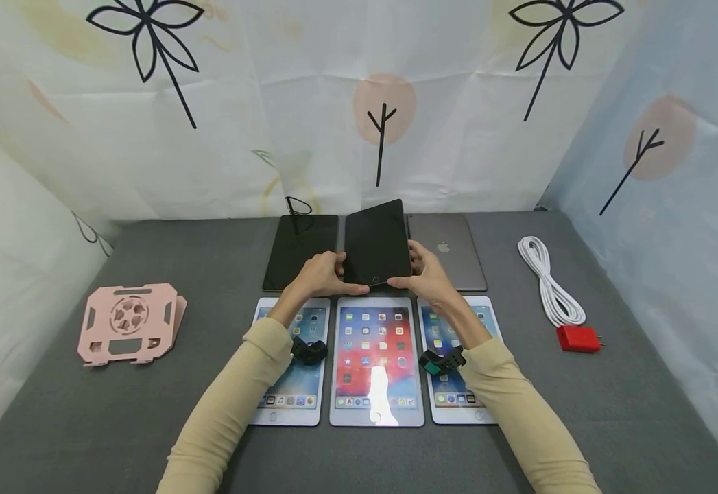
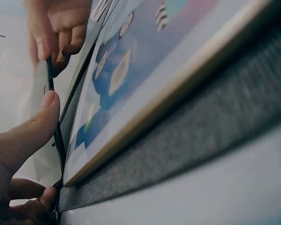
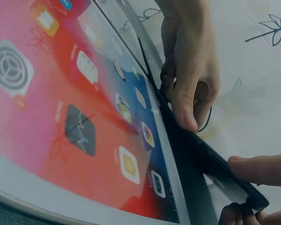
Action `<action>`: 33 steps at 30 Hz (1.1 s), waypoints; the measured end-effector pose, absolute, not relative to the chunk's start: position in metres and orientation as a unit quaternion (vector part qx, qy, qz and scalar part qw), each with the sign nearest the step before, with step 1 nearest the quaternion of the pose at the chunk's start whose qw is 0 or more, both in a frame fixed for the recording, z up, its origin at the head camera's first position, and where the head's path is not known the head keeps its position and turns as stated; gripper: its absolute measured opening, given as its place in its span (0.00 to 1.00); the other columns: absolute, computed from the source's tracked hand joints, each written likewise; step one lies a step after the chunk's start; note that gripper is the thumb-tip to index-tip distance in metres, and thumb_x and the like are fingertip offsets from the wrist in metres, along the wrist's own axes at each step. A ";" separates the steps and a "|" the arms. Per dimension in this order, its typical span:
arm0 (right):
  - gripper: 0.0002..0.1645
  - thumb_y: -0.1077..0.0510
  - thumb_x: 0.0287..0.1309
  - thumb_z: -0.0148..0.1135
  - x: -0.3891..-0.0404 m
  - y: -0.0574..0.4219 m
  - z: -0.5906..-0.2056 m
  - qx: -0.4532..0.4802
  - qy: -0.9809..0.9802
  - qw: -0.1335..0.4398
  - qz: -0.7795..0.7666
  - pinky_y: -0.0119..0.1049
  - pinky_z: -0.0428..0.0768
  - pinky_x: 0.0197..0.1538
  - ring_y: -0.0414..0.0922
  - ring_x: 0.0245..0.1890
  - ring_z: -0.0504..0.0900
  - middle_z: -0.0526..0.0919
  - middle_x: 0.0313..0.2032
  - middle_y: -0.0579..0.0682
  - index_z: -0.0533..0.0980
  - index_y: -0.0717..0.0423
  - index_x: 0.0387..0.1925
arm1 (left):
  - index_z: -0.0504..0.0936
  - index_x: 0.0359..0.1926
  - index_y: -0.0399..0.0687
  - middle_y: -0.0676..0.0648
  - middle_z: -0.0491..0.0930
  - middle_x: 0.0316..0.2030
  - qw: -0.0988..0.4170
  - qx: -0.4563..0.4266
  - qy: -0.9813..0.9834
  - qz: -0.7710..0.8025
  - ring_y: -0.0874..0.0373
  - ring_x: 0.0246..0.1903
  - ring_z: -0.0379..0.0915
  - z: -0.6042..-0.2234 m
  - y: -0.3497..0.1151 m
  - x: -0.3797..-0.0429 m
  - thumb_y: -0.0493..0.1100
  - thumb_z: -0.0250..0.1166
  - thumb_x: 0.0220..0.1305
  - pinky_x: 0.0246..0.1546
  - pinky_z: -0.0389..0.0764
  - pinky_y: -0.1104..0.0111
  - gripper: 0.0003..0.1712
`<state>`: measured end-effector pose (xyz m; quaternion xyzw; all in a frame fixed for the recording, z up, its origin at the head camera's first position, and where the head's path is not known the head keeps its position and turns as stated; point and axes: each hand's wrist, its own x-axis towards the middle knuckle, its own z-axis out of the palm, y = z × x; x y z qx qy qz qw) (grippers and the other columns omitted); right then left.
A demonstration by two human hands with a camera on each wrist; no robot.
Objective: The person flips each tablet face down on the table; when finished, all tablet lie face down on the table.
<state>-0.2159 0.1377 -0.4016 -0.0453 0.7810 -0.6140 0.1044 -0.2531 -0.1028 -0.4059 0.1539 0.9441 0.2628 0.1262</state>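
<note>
Both hands hold a black tablet (image 1: 376,240) with a dark screen, tilted above the back row. My left hand (image 1: 324,273) grips its lower left corner, thumb along the near edge. At the lower right my right hand (image 1: 425,273) pinches it, thumb on the front and fingers behind. In the left wrist view the tablet (image 2: 59,140) shows edge-on between the two thumbs. Left of it lies another black tablet (image 1: 300,250); right of it, a grey tablet (image 1: 445,243) lies back up. Nearest below is a white tablet (image 1: 376,357) with a lit home screen.
Two more lit white tablets flank the middle one, a left tablet (image 1: 272,416) and a right tablet (image 1: 460,414), partly under the forearms. A pink stand (image 1: 129,322) sits at left. At right lie a coiled white cable (image 1: 553,288) and a red charger plug (image 1: 577,338).
</note>
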 end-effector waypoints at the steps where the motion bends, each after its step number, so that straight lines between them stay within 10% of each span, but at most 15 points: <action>1: 0.54 0.68 0.58 0.69 -0.215 0.138 -0.401 -0.047 0.786 0.100 -0.608 0.61 0.70 0.69 0.62 0.68 0.70 0.66 0.71 0.63 0.52 0.56 0.80 | 0.66 0.74 0.35 0.39 0.83 0.54 0.127 0.154 0.944 0.264 0.48 0.51 0.78 -0.406 -0.102 -0.253 0.64 0.76 0.53 0.59 0.80 0.54 0.57; 18: 0.55 0.69 0.60 0.67 -0.209 0.156 -0.386 -0.062 0.800 0.065 -0.594 0.55 0.78 0.61 0.63 0.69 0.69 0.61 0.72 0.64 0.49 0.55 0.81 | 0.68 0.73 0.36 0.38 0.80 0.61 0.140 0.158 0.932 0.295 0.45 0.58 0.76 -0.407 -0.076 -0.253 0.63 0.75 0.56 0.61 0.79 0.53 0.54; 33: 0.54 0.73 0.60 0.64 -0.206 0.166 -0.375 -0.104 0.794 0.038 -0.597 0.24 0.76 0.48 0.65 0.65 0.72 0.63 0.69 0.68 0.47 0.61 0.81 | 0.68 0.73 0.36 0.38 0.80 0.61 0.146 0.171 0.918 0.327 0.46 0.58 0.75 -0.409 -0.055 -0.254 0.60 0.74 0.59 0.62 0.78 0.54 0.51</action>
